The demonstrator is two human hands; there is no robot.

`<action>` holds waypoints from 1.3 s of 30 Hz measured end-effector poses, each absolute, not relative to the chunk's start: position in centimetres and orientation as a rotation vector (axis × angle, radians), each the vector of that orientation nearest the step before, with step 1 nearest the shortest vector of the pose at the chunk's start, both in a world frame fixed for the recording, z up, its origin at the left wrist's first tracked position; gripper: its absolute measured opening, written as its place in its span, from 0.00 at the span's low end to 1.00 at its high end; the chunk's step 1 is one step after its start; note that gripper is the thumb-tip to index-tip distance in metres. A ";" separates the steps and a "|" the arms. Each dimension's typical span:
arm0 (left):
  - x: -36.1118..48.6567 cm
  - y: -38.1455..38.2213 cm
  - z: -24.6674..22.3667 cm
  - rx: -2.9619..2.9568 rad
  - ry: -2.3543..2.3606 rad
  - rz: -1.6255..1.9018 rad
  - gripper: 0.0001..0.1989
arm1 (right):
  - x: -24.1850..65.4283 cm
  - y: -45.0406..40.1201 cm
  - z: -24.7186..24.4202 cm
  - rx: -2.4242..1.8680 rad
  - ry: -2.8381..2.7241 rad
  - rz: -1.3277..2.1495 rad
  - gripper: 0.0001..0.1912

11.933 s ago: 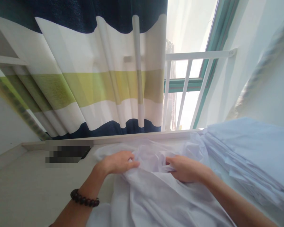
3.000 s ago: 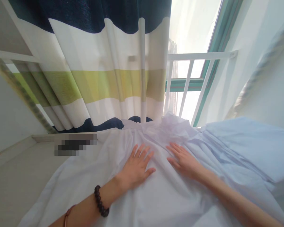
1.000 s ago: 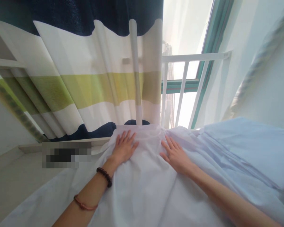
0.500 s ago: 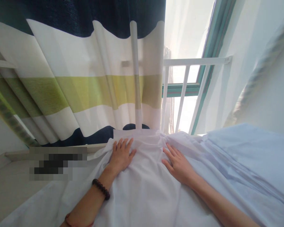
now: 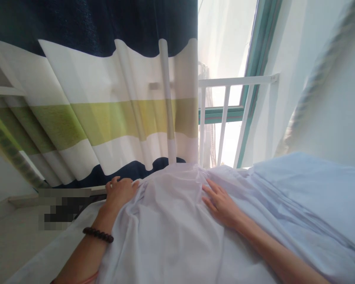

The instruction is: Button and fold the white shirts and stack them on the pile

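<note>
A white sheet [image 5: 177,228] lies spread in front of me, with gathered folds along its far side. My left hand [image 5: 121,194], with a dark bead bracelet [image 5: 98,234] on the wrist, is at the sheet's far left edge. Its fingers are bent and closed on the fabric, and the cloth bunches beside the thumb; the fingertips are partly hidden. Flat on the sheet, right of the middle, rests my right hand [image 5: 223,203] with its fingers stretched out and nothing held.
Thicker layers of folded pale cloth [image 5: 310,189] lie at the right. A white railing [image 5: 236,81] stands at the far side before a green-framed window [image 5: 262,51]. A striped curtain [image 5: 121,118] hangs at the left. A blurred dark patch [image 5: 62,211] is at far left.
My left hand has moved left to the sheet's edge, and its spread fingers have bent closed on the fabric. The far flap there has shifted. My right hand stays in place.
</note>
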State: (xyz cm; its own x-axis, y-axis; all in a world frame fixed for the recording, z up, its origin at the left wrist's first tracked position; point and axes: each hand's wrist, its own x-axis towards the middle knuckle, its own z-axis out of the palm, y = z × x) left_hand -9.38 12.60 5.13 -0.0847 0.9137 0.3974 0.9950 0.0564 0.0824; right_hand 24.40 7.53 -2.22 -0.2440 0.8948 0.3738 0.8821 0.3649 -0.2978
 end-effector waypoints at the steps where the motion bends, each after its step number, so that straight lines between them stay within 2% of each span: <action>1: -9.3 12.4 5.4 -1.965 -2.093 -0.508 0.11 | 24.7 7.7 -1.7 -1.509 -2.101 -0.024 0.25; 5: -8.8 11.9 6.7 -2.103 -2.041 -0.643 0.12 | 27.1 9.7 0.6 -1.553 -1.785 -0.298 0.26; 8: -8.5 11.8 6.4 -2.233 -2.006 -0.774 0.12 | 29.1 11.7 1.0 -1.780 -1.692 -0.260 0.30; 11: -8.7 12.0 4.3 -2.259 -2.035 -0.909 0.11 | 30.3 12.8 -0.1 -1.844 -1.673 -0.190 0.28; 15: -9.0 12.2 2.0 -2.214 -2.075 -1.113 0.11 | 30.1 12.5 -0.7 -1.715 -1.679 -0.162 0.22; 20: -7.4 11.0 3.0 -2.280 -1.970 -1.258 0.12 | 25.8 10.3 2.9 -1.496 -1.664 -0.142 0.16; 22: -6.0 10.0 3.2 -2.364 -1.888 -1.269 0.13 | 23.0 8.9 3.8 -1.285 -1.790 -0.070 0.13; 24: -4.8 9.1 2.7 -2.509 -1.807 -1.212 0.12 | 20.3 7.6 3.3 -1.135 -2.000 0.105 0.15; 28: -3.6 7.7 0.6 -2.758 -1.721 -1.050 0.13 | 17.3 6.4 -0.6 -1.171 -2.154 0.401 0.15; 32: -3.7 7.6 -0.4 -2.728 -1.889 -1.139 0.11 | 17.3 6.7 -2.7 -1.257 -2.084 0.461 0.14; 39: -3.9 8.3 -0.7 -2.790 -1.995 -1.416 0.16 | 16.8 6.4 -1.8 -1.414 -2.200 0.422 0.19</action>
State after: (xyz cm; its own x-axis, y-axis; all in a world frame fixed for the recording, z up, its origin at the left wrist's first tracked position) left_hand -3.90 8.28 -0.72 0.1993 0.9504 0.2387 0.5389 -0.3097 0.7834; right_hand 16.81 6.43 -1.80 -0.3452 0.9091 0.2331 0.7583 0.4166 -0.5014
